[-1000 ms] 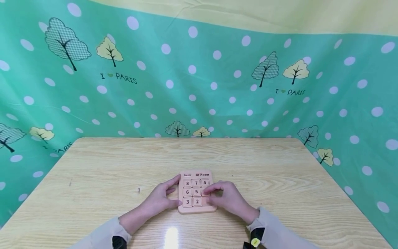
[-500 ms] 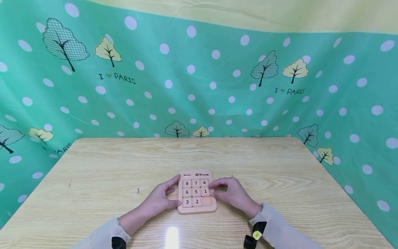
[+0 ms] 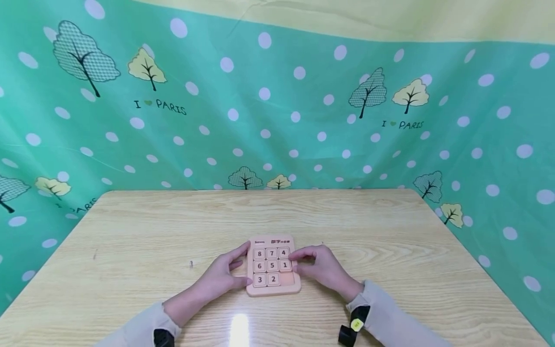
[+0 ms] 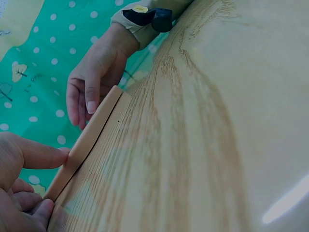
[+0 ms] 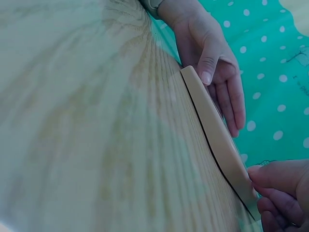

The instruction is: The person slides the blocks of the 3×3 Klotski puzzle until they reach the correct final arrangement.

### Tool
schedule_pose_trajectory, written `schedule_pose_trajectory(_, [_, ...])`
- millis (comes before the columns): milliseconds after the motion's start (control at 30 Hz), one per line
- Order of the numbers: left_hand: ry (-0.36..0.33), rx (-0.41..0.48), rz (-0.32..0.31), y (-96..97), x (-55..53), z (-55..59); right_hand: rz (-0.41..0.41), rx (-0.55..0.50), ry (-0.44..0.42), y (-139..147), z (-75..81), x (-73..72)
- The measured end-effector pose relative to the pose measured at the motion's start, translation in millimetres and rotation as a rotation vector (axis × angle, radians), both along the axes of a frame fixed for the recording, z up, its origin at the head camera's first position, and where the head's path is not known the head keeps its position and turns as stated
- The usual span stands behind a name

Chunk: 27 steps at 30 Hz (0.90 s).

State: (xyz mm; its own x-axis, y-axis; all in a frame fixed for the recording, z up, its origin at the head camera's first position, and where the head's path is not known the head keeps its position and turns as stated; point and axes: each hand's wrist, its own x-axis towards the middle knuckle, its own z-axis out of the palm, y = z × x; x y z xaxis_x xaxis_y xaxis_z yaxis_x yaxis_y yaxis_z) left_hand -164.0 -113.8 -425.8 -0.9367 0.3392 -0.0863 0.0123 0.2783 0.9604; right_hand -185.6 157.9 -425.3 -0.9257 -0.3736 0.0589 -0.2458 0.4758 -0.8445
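Observation:
A pink sliding number puzzle [image 3: 270, 291] lies flat on the table between both hands. Its tiles read 8 7 4, 6 5 1, then 3 2, with a bare cell at the lower right. Along its left edge my left hand [image 3: 219, 273] holds the board, forefinger by the upper corner and thumb lower down. My right hand [image 3: 323, 268] is at the right edge beside tiles 4 and 1, forefinger and thumb extended and a little apart. From the right wrist, the board's side [image 5: 219, 140] appears edge-on, with fingertips of the right hand [image 5: 285, 186] touching its near end.
The pale wood-grain table [image 3: 173, 217] stretches around the board. A green dotted cloth [image 3: 195, 120] with tree prints hangs behind and at the sides. Black wrist straps [image 3: 360, 315] sit over light sleeves. Glare [image 3: 239, 330] shines near the front.
The right hand has drawn back to the right from over the lower-right tiles, uncovering tile 1 and the bare cell. The left hand stays at the left edge. The head view has shifted slightly.

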Motion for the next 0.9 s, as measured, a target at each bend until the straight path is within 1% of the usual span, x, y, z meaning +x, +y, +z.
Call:
schedule_pose_trajectory(267, [0.001,-0.010,-0.003,1.0,0.2,-2.3,0.016,0.028,-0.001,-0.3,2.4,2.2])
schedule_pose_trajectory(467, [0.001,-0.018,0.006,1.4,0.5,-0.8,0.042,0.053,-0.008,1.9,5.3,8.7])
schedule_pose_trajectory(667, [0.007,-0.023,0.007,1.6,-0.7,-1.5,0.058,0.043,-0.007,3.7,5.9,14.7])
schedule_pose_trajectory(900, [-0.007,-0.024,0.016,-0.2,-0.5,-4.1,0.070,0.024,-0.019,3.4,4.7,15.9])
